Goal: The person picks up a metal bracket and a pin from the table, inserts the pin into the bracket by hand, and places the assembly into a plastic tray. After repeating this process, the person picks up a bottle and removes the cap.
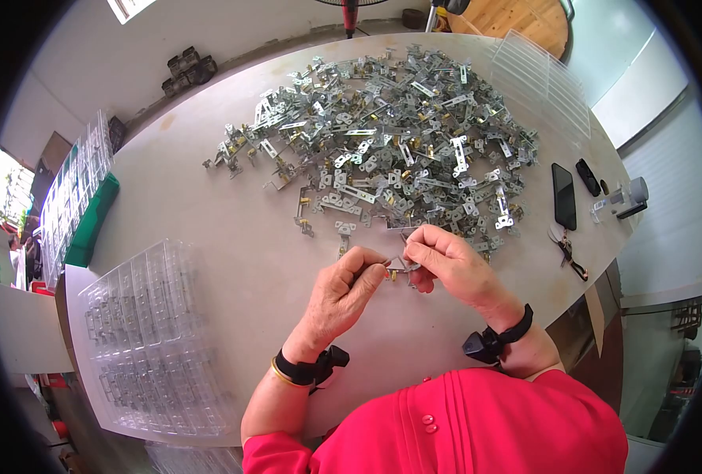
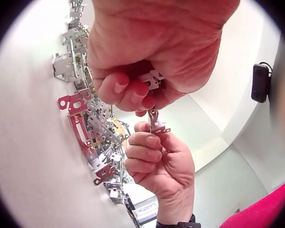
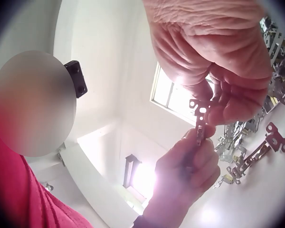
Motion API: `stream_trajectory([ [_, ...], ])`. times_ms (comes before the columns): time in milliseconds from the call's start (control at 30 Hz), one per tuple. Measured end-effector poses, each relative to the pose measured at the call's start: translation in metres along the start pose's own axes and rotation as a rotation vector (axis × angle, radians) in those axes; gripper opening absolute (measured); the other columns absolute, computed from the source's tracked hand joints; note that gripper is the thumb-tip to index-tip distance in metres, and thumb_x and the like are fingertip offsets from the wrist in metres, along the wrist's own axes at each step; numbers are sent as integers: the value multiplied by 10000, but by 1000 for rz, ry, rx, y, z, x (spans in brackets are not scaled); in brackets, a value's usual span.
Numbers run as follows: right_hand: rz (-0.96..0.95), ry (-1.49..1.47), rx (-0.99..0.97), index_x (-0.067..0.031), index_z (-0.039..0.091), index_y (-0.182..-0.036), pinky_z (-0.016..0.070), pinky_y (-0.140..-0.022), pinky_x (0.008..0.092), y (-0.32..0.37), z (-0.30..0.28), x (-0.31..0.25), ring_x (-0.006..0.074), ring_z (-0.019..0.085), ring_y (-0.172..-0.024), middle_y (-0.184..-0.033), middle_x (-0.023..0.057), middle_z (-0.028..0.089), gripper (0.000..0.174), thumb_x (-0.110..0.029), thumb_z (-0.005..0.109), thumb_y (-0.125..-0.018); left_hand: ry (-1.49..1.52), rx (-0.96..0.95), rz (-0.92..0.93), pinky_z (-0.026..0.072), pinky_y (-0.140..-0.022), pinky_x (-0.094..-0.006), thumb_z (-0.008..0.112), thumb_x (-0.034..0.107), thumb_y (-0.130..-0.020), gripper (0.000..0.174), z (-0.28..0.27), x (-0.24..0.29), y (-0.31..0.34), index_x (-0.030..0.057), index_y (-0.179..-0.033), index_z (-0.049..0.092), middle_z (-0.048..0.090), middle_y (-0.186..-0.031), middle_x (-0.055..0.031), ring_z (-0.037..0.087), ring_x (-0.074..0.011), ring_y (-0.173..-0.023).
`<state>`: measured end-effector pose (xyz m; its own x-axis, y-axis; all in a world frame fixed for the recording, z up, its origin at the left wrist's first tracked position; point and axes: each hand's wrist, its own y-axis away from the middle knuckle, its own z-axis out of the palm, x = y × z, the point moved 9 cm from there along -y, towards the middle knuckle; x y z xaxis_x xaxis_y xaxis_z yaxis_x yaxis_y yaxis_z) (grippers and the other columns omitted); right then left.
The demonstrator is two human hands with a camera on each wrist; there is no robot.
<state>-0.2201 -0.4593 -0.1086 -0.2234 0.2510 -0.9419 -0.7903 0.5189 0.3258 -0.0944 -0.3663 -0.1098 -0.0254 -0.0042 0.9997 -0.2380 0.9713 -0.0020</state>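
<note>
Both hands meet over the table in front of the pile. My left hand pinches one end of a small metal bracket between thumb and fingers. From the other side, my right hand pinches the same bracket at its flat end, which has round holes. A brass-coloured bit shows beneath the fingers in the head view. In the left wrist view, pierced metal tabs stick out between the two hands. The curled fingers hide much of the part. Just beyond the hands lies the heap of similar brackets.
Clear plastic trays holding rows of metal parts lie at the left. Another clear tray sits at the far right. A phone and pliers are on the right side. A green bin stands at the left edge.
</note>
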Motion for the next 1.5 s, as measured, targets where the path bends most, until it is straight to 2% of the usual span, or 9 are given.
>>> stream_trajectory([
  [133,-42,34,20,-47,571,-1017,513,-667,238,0,-3,0,66,597,-764,-862,2,624,192,-231,543,-1064,-31,-58,17,379,-606,-201,589,154,-1029,154,6,4,1,23,-1074,656,545,-798,59,428,-28,-675],
  [333,-373,228,217,-34,577,-1018,511,-767,272,8,-21,-30,84,600,-865,-953,22,645,106,-137,569,-1038,35,-22,-39,361,-554,-197,585,195,-1041,197,3,-2,0,16,-1086,653,527,-768,64,421,-18,-632],
  [500,-722,592,51,-36,615,-990,516,-835,332,27,9,-68,203,633,-982,-1091,94,665,74,-69,672,-955,167,56,-184,381,-557,-207,600,233,-1039,227,-6,-12,0,14,-1072,648,528,-752,52,444,-30,-627],
  [733,-710,604,69,-35,621,-983,520,-820,338,27,11,-61,237,645,-953,-1063,92,665,78,-14,675,-932,193,-89,-205,398,-488,-229,538,323,-1061,377,3,-8,0,-28,-1166,628,579,-730,-4,510,-69,-544],
  [900,-465,102,78,-14,608,-1023,545,-805,298,20,-12,-32,143,642,-946,-1035,66,663,49,-52,626,-997,653,-161,-120,546,-613,-311,569,399,-1034,569,8,-8,0,-37,-1390,485,681,-934,-132,655,-194,-635],
  [1000,-362,-51,114,-13,611,-1044,566,-822,286,17,-23,-25,116,641,-966,-1040,51,654,96,-105,585,-1037,583,-104,-6,579,-653,-356,596,321,-1030,538,7,1,-1,-33,-1410,455,688,-963,-158,688,-223,-680],
  [1233,-237,-246,53,-22,615,-1082,584,-850,301,11,-13,-1,114,664,-902,-1043,50,658,136,-147,573,-1050,606,-86,-50,590,-699,-351,616,193,-1025,398,-2,-15,-1,-21,-1344,510,685,-1004,-136,703,-218,-781],
  [1333,-150,-148,7,-17,611,-1081,581,-840,289,10,-2,5,117,671,-880,-1013,39,665,146,-154,575,-1050,545,-64,-18,542,-713,-267,609,214,-1036,351,-9,-24,-4,6,-1315,560,694,-980,-83,674,-141,-841],
  [1500,-272,150,113,-33,590,-1039,530,-675,243,5,-7,-27,70,621,-731,-832,6,655,130,-161,570,-1053,310,157,111,525,-741,-288,555,276,-1064,274,-22,-12,-6,18,-1147,596,687,-979,-62,654,-150,-823],
])
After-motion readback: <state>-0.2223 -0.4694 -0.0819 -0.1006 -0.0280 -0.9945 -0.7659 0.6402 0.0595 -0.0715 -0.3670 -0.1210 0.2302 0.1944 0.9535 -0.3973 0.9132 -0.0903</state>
